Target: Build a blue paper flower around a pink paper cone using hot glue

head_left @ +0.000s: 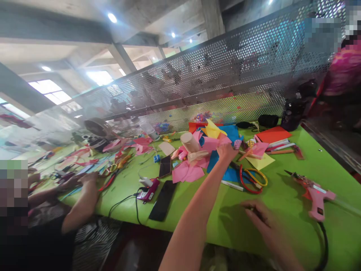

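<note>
The person's left hand (227, 151) reaches far across the green table (282, 195) into a heap of pink and blue paper sheets (194, 165), touching them, while the blurred right hand (261, 218) rests near the table's front edge, beside a pink glue gun (313, 194); a co-worker's hand (88, 178) works at the left

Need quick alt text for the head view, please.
The left hand reaches into a heap of coloured paper on a green table; the right hand rests near a pink glue gun. A co-worker's hand works alongside.

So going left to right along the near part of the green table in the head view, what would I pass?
Small pink device → black phone → left hand → red and yellow scissors → right hand → pink glue gun.
</note>
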{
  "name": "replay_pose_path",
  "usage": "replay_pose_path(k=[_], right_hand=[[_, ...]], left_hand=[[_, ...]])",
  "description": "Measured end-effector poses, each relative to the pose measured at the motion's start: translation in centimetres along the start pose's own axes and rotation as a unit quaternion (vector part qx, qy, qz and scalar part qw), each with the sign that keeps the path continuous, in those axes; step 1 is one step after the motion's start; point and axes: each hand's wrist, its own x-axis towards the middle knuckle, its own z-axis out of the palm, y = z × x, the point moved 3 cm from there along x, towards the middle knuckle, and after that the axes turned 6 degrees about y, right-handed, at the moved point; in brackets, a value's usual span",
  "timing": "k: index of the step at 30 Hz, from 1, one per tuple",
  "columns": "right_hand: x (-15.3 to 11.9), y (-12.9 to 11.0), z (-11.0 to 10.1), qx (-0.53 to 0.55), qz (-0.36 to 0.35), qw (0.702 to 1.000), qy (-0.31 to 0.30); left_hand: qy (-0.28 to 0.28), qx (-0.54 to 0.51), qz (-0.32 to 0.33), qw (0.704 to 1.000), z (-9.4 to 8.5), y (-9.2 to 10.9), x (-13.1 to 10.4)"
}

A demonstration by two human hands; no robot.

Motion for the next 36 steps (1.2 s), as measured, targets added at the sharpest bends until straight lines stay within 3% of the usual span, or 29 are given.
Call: replay_pose_path(k=[6,12,16,19,23,28,32,36], right_hand=[[0.0,0.5,0.0,-0.001,0.016,1.000,-0.008],[0.1,1.0,-0.2,0.006,0.016,1.000,-0.017],[0.2,1.4,-0.5,0.002,0.021,1.000,-0.004],[0.1,1.4,-0.5,-0.001,0.025,1.000,0.005],[0.0,0.7,-0.6,-0.009,0.030,0.999,0.027],[0.0,-0.2,-0.9,-0.030,0.064,0.996,0.046],[-0.2,-0.4,-1.3,-0.038,0.079,0.993,0.080],[-1.0,1.2,-2.5,-0.050,0.102,0.988,0.107]], left_hand=[[0.012,-0.038,0.003,0.999,-0.3,-0.6,-0.3],[0.091,-0.103,-0.004,0.990,-3.6,-0.9,-1.6],[0.163,-0.245,0.026,0.955,-6.3,-2.3,-4.4],[0.172,-0.336,0.058,0.924,-6.9,-5.1,-8.2],[0.144,-0.359,0.051,0.921,-5.5,-10.2,-14.7],[0.058,-0.249,0.016,0.967,-3.4,-14.6,-21.4],[0.004,-0.144,0.017,0.989,-2.9,-15.1,-23.4],[-0.052,-0.132,0.046,0.989,-3.1,-15.1,-23.0]])
